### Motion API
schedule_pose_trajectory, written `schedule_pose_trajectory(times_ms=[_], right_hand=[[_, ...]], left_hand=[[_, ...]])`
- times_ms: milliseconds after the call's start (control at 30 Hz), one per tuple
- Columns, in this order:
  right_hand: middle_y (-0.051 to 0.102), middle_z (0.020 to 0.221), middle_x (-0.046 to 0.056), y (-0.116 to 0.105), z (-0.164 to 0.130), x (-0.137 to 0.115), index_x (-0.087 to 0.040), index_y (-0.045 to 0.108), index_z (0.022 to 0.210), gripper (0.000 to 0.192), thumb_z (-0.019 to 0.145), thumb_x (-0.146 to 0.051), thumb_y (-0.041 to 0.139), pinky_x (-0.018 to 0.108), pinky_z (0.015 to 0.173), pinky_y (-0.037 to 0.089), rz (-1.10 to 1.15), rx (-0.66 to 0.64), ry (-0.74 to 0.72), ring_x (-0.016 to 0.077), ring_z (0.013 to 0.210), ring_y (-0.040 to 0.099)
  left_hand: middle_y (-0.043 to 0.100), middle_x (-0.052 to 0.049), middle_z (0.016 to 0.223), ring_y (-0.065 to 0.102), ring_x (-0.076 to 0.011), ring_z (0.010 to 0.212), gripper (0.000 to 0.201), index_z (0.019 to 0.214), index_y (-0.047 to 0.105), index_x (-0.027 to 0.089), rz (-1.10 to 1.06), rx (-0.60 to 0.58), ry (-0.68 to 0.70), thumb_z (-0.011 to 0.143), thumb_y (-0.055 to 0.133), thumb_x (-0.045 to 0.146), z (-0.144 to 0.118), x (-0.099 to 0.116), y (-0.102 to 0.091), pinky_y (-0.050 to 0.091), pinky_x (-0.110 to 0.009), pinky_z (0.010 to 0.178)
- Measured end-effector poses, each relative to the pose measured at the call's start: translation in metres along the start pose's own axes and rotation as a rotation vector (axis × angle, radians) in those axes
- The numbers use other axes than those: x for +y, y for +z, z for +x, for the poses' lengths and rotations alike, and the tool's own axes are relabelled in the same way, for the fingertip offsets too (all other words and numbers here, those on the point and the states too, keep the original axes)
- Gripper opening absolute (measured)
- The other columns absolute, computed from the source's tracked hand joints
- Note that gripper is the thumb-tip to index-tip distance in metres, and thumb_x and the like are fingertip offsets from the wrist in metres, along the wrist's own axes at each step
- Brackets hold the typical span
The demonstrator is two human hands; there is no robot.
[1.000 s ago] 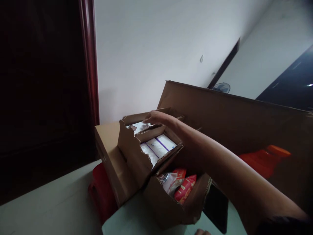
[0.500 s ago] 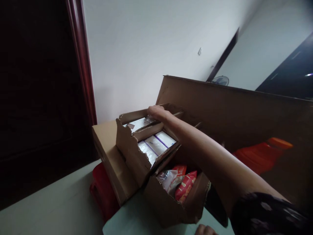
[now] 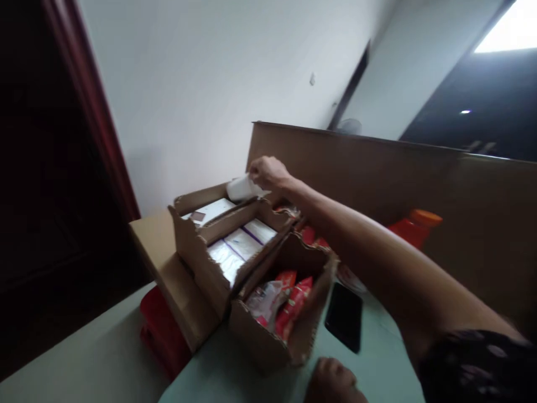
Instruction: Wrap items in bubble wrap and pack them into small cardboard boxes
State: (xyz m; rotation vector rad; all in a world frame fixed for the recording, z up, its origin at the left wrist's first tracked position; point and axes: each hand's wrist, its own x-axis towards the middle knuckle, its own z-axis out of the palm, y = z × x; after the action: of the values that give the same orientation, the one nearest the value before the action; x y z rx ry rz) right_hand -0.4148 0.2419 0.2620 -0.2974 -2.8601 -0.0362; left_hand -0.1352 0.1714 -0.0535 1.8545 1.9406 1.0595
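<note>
My right hand [image 3: 268, 172] reaches out over a torn cardboard box [image 3: 197, 246] and pinches a small white packet [image 3: 241, 188], lifted just above the box's far corner. Inside that box lie several white packs with purple edges [image 3: 235, 246]. A second open cardboard box [image 3: 268, 336] in front holds red and clear snack packets [image 3: 285, 296]. My left hand [image 3: 333, 383] shows at the bottom edge, fingers curled, close to the front box; whether it holds anything is hidden.
A black phone [image 3: 344, 316] lies on the pale green table [image 3: 104, 364] right of the boxes. A tall cardboard sheet [image 3: 377, 173] stands behind, with an orange-capped red bottle [image 3: 413, 226] before it. A red object [image 3: 163, 336] sits under the left box.
My right hand has risen out of the rear box with a white packet in it. The view has swung left and down, and my left hand has come further into view.
</note>
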Motion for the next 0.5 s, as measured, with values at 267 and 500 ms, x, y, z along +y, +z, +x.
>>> schedule_pose_trajectory(times_ms=[267,500], right_hand=[[0.059,0.073,-0.001,-0.059,-0.233,0.161,-0.013,0.069,0.086,0.032,0.083,-0.044,0.060,0.022,0.059,0.042,0.560,0.433,0.344,0.0105,0.065,0.054],[0.068,0.071,0.006,-0.006,-0.408,0.270,-0.013,0.073,0.099,0.044,0.081,-0.050,0.056,0.028,0.058,0.049,0.347,0.363,0.838,0.0178,0.062,0.061]], left_hand=[[0.063,-0.012,0.115,0.051,-0.0289,0.111,0.026,0.093,0.067,0.017,-0.132,0.009,0.042,0.079,0.051,0.002,-0.039,0.008,-0.010,0.042,-0.050,0.100],[0.067,-0.009,0.116,0.058,-0.0272,0.110,0.029,0.096,0.070,0.020,-0.001,0.031,0.069,0.080,0.053,0.003,-0.041,0.013,-0.016,0.049,-0.046,0.097]])
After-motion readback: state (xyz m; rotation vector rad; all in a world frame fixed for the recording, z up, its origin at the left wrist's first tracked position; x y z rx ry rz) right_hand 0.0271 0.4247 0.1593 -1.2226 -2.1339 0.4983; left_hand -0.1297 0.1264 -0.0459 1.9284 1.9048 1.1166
